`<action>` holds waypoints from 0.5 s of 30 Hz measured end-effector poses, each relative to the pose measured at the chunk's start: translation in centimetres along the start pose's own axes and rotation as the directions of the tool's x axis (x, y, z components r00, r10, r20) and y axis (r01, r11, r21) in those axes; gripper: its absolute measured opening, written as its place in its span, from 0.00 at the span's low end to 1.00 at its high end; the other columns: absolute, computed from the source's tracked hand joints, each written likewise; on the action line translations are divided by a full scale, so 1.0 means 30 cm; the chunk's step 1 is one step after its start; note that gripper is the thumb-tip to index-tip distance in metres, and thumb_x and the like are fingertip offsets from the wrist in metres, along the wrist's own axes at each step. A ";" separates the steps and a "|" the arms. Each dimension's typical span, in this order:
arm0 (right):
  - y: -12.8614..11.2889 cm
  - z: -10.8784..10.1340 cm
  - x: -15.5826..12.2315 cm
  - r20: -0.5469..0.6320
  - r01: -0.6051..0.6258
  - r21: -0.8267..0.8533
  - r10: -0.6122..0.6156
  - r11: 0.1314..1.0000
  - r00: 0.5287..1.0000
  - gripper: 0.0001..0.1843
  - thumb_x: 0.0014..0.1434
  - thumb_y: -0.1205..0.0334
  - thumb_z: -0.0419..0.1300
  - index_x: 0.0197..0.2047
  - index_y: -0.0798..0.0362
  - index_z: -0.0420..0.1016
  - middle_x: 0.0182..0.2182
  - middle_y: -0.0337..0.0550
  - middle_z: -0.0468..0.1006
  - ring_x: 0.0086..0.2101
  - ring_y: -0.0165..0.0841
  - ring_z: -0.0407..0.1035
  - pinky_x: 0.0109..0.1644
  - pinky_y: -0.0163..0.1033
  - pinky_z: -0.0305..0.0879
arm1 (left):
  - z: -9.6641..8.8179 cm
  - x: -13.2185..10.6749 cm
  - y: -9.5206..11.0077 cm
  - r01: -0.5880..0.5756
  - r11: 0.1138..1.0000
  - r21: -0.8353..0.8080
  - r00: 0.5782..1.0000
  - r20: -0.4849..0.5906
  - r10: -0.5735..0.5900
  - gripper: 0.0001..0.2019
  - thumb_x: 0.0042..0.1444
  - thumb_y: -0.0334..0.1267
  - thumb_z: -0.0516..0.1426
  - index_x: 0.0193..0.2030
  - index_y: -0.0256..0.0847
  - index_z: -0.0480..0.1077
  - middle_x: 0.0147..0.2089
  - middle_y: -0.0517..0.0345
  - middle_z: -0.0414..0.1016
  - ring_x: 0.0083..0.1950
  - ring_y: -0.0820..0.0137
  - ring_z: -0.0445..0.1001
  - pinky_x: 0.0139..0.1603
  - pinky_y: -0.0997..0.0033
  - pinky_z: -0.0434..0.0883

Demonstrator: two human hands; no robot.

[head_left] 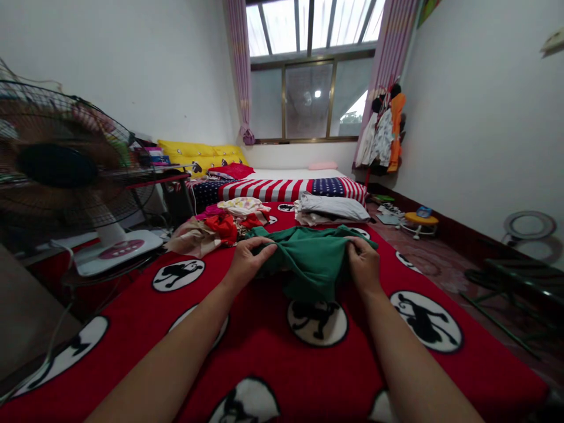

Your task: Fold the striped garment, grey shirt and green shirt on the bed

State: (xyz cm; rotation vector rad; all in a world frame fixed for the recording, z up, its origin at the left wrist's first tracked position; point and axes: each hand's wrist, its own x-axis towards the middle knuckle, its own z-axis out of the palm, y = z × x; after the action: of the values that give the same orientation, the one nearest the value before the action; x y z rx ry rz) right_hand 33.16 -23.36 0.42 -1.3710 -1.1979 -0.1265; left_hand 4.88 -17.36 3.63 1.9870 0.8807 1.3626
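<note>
Between my two hands a green garment (308,252) is stretched out above the red blanket; its exact kind I cannot make out. My left hand (251,258) pinches its left side between thumb and fingers. The right side is gripped by my right hand (363,261). The cloth sags in the middle, and its far part lies toward the piles behind. Just beyond on the left is a heap of rumpled clothes (198,235) in beige, red and floral. Past the garment on the right sits a stack of grey and white folded clothes (330,208).
The red blanket (264,358) has white circles with black figures. A fan (57,170) stands close on the left. Behind is a bed with a striped, starred cover (268,189). On the right are a yellow stool (420,219), a dark folding seat (524,282) and hanging clothes (383,138).
</note>
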 end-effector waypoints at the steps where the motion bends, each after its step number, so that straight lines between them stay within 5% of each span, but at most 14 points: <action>1: 0.015 0.004 0.000 0.029 -0.028 -0.059 0.029 0.998 0.999 0.15 0.57 0.55 0.54 0.38 0.53 0.78 0.39 0.47 0.79 0.41 0.39 0.72 0.49 0.43 0.65 | 0.000 0.009 -0.043 0.041 0.998 0.043 0.999 -0.026 -0.040 0.17 0.51 0.50 0.59 0.35 0.37 0.78 0.35 0.53 0.80 0.38 0.63 0.76 0.41 0.68 0.71; 7: 0.075 0.029 -0.003 0.114 -0.124 -0.162 0.143 0.979 0.983 0.15 0.52 0.55 0.55 0.36 0.54 0.79 0.34 0.48 0.81 0.33 0.38 0.73 0.41 0.42 0.67 | -0.015 0.025 -0.250 0.128 0.973 0.192 0.992 -0.002 -0.130 0.16 0.47 0.49 0.58 0.32 0.38 0.77 0.33 0.51 0.81 0.36 0.60 0.77 0.40 0.63 0.72; 15: 0.092 0.059 -0.024 0.312 -0.071 -0.247 0.148 0.966 0.939 0.09 0.51 0.60 0.58 0.31 0.48 0.80 0.31 0.43 0.82 0.34 0.39 0.75 0.40 0.40 0.66 | 0.004 0.004 -0.241 0.079 0.946 0.314 0.995 0.039 -0.096 0.13 0.50 0.46 0.57 0.35 0.42 0.78 0.39 0.52 0.81 0.43 0.58 0.77 0.49 0.61 0.70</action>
State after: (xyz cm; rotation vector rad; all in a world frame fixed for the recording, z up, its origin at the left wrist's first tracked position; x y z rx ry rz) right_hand 33.70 -21.57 -2.36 -1.7108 -1.4111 0.0465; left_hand 3.58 -12.79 -1.81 2.1770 1.2069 1.1714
